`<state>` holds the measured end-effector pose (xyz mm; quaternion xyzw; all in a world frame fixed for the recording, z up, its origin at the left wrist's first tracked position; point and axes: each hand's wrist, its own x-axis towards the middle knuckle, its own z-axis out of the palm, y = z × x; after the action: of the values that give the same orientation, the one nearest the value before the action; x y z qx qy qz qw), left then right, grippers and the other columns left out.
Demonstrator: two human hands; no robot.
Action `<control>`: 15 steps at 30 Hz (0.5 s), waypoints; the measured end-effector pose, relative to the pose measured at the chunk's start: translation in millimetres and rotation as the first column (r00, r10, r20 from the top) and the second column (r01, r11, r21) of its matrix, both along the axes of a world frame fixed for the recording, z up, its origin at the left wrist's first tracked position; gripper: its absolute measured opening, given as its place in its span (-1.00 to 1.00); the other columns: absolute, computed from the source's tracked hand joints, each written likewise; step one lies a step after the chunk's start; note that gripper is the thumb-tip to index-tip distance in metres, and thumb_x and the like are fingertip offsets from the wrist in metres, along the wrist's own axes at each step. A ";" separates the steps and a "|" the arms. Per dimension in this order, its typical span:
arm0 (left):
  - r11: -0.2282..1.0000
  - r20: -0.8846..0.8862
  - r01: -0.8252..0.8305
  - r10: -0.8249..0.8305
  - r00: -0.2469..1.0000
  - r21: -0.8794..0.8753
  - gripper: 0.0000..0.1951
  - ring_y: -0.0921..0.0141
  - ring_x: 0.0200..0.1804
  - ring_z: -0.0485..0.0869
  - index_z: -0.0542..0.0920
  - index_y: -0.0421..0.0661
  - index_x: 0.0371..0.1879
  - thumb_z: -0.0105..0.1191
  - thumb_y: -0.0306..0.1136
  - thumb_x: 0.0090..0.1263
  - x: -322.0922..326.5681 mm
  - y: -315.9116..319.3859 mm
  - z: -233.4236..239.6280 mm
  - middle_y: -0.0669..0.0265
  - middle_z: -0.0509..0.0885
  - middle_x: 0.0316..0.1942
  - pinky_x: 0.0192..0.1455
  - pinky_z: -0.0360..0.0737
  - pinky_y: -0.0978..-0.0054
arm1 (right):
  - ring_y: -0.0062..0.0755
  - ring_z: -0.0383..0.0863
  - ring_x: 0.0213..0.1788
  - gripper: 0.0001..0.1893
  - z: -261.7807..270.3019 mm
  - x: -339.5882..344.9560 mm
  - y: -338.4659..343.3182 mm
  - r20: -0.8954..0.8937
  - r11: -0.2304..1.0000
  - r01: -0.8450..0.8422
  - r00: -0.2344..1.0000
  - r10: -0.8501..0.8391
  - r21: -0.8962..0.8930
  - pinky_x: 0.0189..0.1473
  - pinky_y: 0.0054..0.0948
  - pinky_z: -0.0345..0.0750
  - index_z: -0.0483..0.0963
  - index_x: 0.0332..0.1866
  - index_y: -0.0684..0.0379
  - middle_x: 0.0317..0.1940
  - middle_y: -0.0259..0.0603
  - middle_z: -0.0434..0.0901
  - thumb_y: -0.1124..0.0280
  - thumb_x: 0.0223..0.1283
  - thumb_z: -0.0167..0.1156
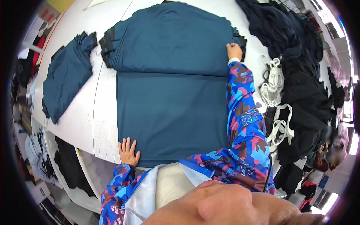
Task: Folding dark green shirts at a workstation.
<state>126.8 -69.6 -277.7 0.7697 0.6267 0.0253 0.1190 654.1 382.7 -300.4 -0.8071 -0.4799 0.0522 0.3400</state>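
A dark teal fabric panel (171, 112) lies flat on the white table in front of me, its near edge close to my body. Beyond it rests a stack of teal garment pieces (177, 42) with black-trimmed ends at both sides. My left hand (129, 152) is spread on the panel's near left corner, fingers apart and holding nothing. Out at the stack's right edge, my right hand (234, 52) has its fingers curled closed on the cloth. The fingertips are partly hidden there.
A smaller teal pile (67, 76) lies on the left of the white table (105, 92). White cords (277, 76) and black garments (303, 98) line the right side, with navy cloth (272, 25) behind. Below the table's left edge, a shelf holds black fabric (71, 166).
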 end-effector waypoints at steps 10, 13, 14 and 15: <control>0.992 -0.042 -0.058 0.054 0.998 -0.113 -0.45 0.18 0.40 0.05 0.34 0.13 0.24 -0.01 -0.05 0.23 -13.8 -10.4 10.8 0.21 0.17 0.35 0.41 -0.14 0.07 | -0.53 0.47 -0.62 -0.83 26.4 -13.8 26.8 -0.002 0.895 -0.403 0.912 0.411 0.189 -0.60 -0.52 0.33 0.53 -0.41 0.15 -0.68 -0.36 0.46 0.27 0.12 0.17; 0.984 -0.053 -0.057 0.049 0.997 -0.166 -0.44 0.20 0.42 0.01 0.30 0.16 0.26 -0.04 -0.03 0.25 -18.5 -9.8 9.5 0.23 0.14 0.36 0.42 -0.18 0.09 | -0.79 0.18 -0.71 -0.86 69.3 -48.5 -37.8 -0.660 0.812 -0.547 0.537 0.526 0.203 -0.70 -0.67 0.07 0.43 -0.35 0.14 -0.67 -0.53 0.28 0.33 0.16 0.19; 0.985 -0.049 -0.052 0.044 0.998 -0.162 -0.44 0.21 0.42 0.00 0.29 0.17 0.27 -0.04 -0.02 0.25 -19.2 -8.6 10.4 0.23 0.13 0.37 0.42 -0.19 0.09 | -0.77 0.21 -0.67 -0.87 82.5 -51.5 -73.0 -0.655 0.738 -0.642 0.468 0.593 0.210 -0.65 -0.66 0.12 0.42 -0.32 0.14 -0.65 -0.52 0.29 0.34 0.17 0.18; 0.986 -0.042 -0.053 0.047 0.998 -0.156 -0.44 0.21 0.42 0.00 0.29 0.17 0.27 -0.04 -0.02 0.25 -19.9 -8.1 10.2 0.23 0.13 0.36 0.42 -0.19 0.09 | -0.75 0.26 -0.60 -0.88 89.1 -55.5 -114.1 -0.580 0.736 -0.661 0.546 0.605 0.147 -0.57 -0.66 0.19 0.43 -0.33 0.12 -0.63 -0.52 0.30 0.33 0.16 0.17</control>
<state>106.9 -77.7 -267.5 0.7425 0.6478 -0.0357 0.1665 598.6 268.6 -211.3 -0.5345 -0.6038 0.4415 0.3934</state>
